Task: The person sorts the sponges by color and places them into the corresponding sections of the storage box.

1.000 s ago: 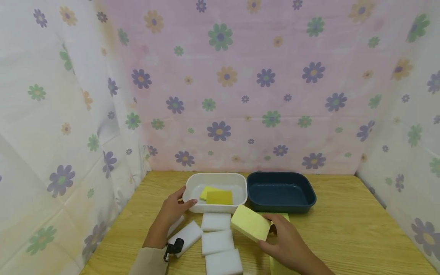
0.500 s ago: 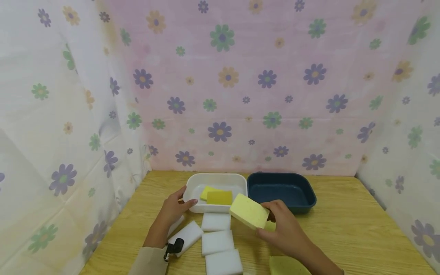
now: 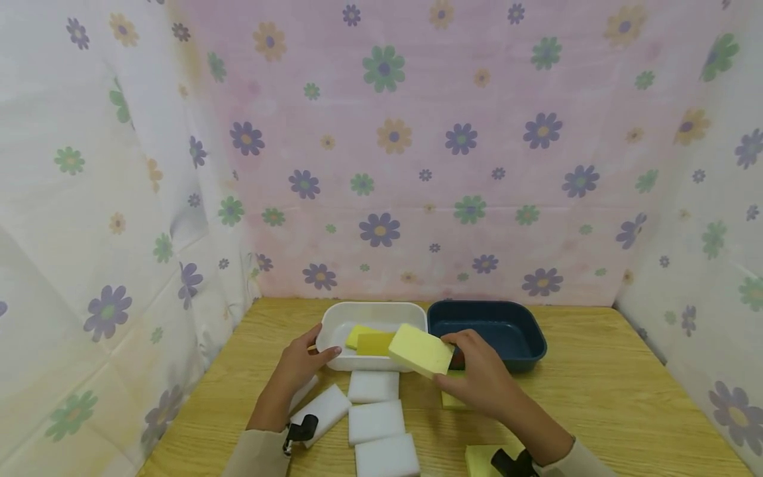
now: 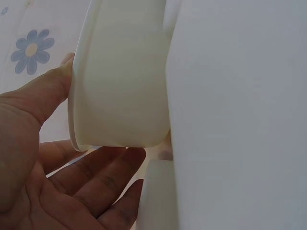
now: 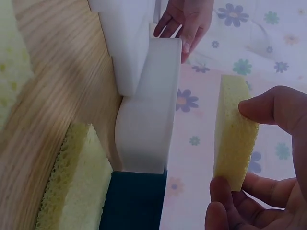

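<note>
A pale yellow sponge (image 3: 420,350) is pinched in my right hand (image 3: 477,374), tilted above the front right corner of the white plastic tub (image 3: 357,362). In the right wrist view its narrow edge (image 5: 236,139) shows, with the thumb on one side and fingertips on the other. My left hand (image 3: 298,363) grips the tub's left end, thumb at the rim. From the left wrist view, the fingers (image 4: 103,184) lie along the tub's outer wall (image 4: 122,86). Two yellow sponges (image 3: 372,344) lie inside the tub, one partly over the other.
A dark blue tub (image 3: 512,331) stands directly right of the white one. Several white sponge blocks (image 3: 377,422) lie in front of the white tub. Yellow sponges (image 3: 454,399) lie on the wooden table (image 3: 608,397), partly hidden by my right arm. Flowered cloth (image 3: 393,165) encloses the back and sides.
My right hand has lifted the yellow sponge and carried it forward and left, up to the white tub's front edge. My left hand keeps its place on the tub.
</note>
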Available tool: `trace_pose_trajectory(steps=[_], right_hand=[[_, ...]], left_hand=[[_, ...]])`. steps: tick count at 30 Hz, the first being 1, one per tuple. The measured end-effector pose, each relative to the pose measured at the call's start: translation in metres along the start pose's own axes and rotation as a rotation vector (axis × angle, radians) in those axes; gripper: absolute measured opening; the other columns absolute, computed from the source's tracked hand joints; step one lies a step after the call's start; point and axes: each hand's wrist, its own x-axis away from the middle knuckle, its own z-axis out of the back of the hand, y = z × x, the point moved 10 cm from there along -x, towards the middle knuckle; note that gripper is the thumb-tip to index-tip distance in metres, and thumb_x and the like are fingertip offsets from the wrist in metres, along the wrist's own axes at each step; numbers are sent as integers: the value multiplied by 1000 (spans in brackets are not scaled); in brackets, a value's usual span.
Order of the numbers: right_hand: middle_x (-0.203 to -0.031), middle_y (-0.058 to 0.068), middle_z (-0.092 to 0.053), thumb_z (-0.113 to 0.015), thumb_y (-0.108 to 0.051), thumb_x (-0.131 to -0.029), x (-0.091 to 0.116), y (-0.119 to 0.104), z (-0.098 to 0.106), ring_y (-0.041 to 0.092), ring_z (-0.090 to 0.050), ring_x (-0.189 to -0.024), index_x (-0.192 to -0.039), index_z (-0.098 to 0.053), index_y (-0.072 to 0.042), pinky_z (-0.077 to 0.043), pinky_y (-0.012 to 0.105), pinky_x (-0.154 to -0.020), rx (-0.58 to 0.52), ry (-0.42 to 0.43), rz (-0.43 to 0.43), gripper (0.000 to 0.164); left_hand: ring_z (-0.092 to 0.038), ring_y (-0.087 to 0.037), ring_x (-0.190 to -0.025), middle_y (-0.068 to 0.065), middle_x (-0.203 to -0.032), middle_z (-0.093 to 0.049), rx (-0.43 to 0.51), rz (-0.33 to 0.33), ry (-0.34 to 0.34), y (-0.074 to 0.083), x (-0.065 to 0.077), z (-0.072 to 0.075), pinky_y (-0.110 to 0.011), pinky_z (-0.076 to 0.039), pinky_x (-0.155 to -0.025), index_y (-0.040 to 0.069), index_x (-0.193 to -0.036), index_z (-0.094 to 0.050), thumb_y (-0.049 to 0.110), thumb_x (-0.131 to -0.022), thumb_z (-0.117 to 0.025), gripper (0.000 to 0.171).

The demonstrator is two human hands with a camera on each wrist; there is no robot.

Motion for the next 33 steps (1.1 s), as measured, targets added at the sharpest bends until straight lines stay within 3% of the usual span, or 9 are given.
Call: trace_pose_trajectory(steps=[11,20,24,33], right_hand=[[-128,1,-59,-90,-33,-80,-23,-6,-8,17,-63,-97,-135,-63,-12,-55,26,-74,-19,-18,33,65],[-132,2,-57,-87,-35,-84,-40,-12,-14,9,-56,-89,-139,-61,-10,-51,27,-71,1,-47,47,65],[-134,5,-57,-86,-35,-85,-47,-15,-16,12,-58,-91,-139,-62,-9,-52,30,-74,-6,-65,53,65],[-126,4,-58,-85,-35,-85,-63,-22,-24,10,-56,-91,-139,-62,-9,-53,30,-75,-5,-102,72,65]], left_hand=[[-56,-42,-136,-20,-162,-42,-10,14,4,0,0,-1,-49,-56,-101,9,-164,-30,45,-93,-76,92],[-57,-42,-135,-21,-161,-42,-14,2,4,0,-2,0,-49,-58,-99,9,-164,-30,47,-93,-77,93],[-57,-43,-135,-22,-161,-42,-15,-1,4,-1,-3,0,-49,-58,-98,9,-164,-30,47,-93,-76,93],[-58,-41,-135,-22,-160,-43,8,-2,0,-3,-3,-1,-48,-58,-98,10,-164,-31,46,-92,-77,93]])
